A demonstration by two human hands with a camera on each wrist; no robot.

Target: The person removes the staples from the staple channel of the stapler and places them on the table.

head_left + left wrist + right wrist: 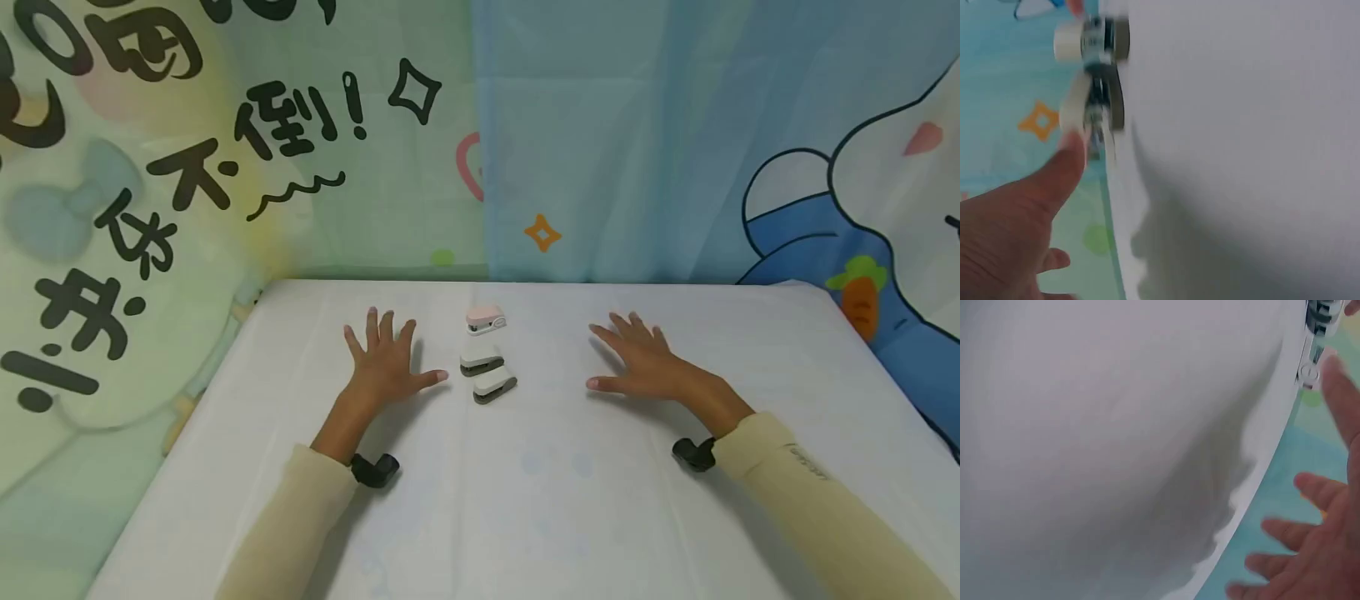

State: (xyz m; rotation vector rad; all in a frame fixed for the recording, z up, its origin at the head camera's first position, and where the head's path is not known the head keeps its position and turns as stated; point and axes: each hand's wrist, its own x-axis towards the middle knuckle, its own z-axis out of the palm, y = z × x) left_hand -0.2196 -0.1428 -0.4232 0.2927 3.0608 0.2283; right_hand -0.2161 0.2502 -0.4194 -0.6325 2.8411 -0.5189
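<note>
While left hand splays near staplers, right hand splays farther off.

The head camera looks forward and down from farther back, taking in the left hand, the right hand, the white-covered table and the printed fabric backdrop. Each wrist camera sits close to its own hand, facing across toward the backdrop (both pictures rolled sideways, opposite ways). All three share the mini staplers.
</note>
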